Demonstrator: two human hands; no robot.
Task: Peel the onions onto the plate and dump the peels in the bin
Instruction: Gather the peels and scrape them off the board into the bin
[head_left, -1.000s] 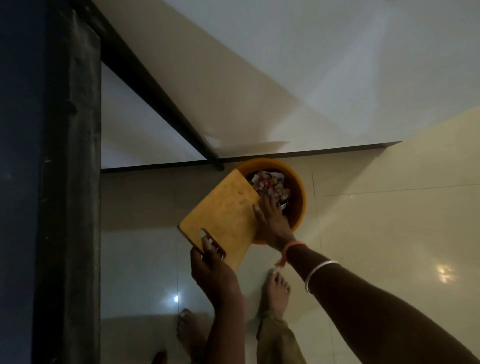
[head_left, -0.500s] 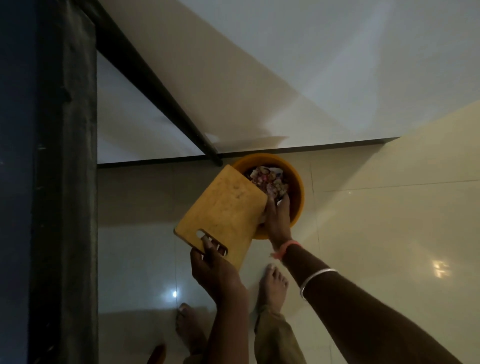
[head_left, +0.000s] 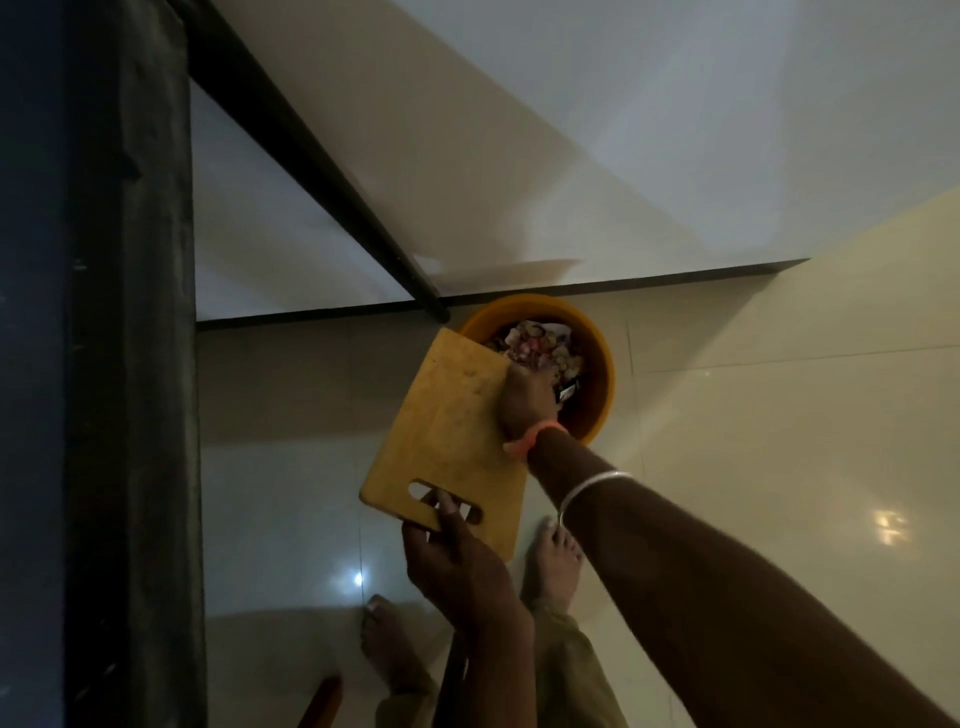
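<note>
Head view: in the middle of the frame the left hand (head_left: 457, 561) grasps the board (head_left: 447, 426) by its slot, fingers hooked through, tipping the far end over the orange bin (head_left: 597, 358) on the floor (head_left: 753, 415). The peels (head_left: 535, 348) lie heaped inside the bin, just past the board's upper right corner.

What has changed: a second ago the right hand (head_left: 524, 402) lay spread at the board's lower right edge. It then reached down among the peels, and now it sits bunched against the right edge near the top corner. Its fingers point away and are hidden, so I cannot tell whether it grips the edge or only brushes it. The board has also swung to a steeper slope. Its face now shows bare, with only faint marks — the scraps look to have gone in, so the dumping seems all but finished.

No plate or onions are in sight. A silver bangle (head_left: 592, 486) circles the right forearm. No brand, label or writing can be read anywhere.
</note>
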